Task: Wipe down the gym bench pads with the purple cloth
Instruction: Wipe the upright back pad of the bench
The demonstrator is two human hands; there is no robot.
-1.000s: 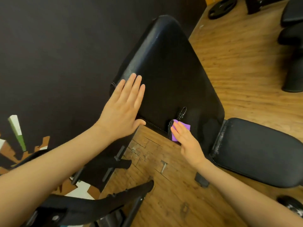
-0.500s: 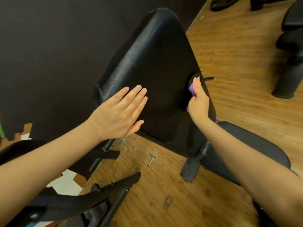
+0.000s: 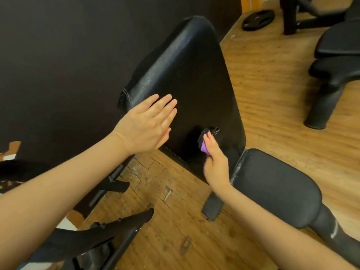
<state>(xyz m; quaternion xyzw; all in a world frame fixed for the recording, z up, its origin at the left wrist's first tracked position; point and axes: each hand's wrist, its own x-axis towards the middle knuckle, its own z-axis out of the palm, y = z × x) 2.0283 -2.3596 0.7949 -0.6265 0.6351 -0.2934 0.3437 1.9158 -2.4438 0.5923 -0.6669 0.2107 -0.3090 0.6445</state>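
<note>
A dark wall and worn wooden floor (image 3: 175, 221) frame a black gym bench with its back pad (image 3: 187, 78) raised steeply. The left hand (image 3: 148, 123) lies flat, fingers straight, on the pad's lower left, probably to brace it against the wiping pressure. The right hand (image 3: 215, 162) has its grip closed around the purple cloth (image 3: 204, 148), pressing it to the pad's lower part, just above the untouched seat pad (image 3: 276, 190).

a black weight plate (image 3: 257, 19) lies flat on the wood floor (image 3: 272, 106) near a dark wall (image 3: 58, 55).
</note>
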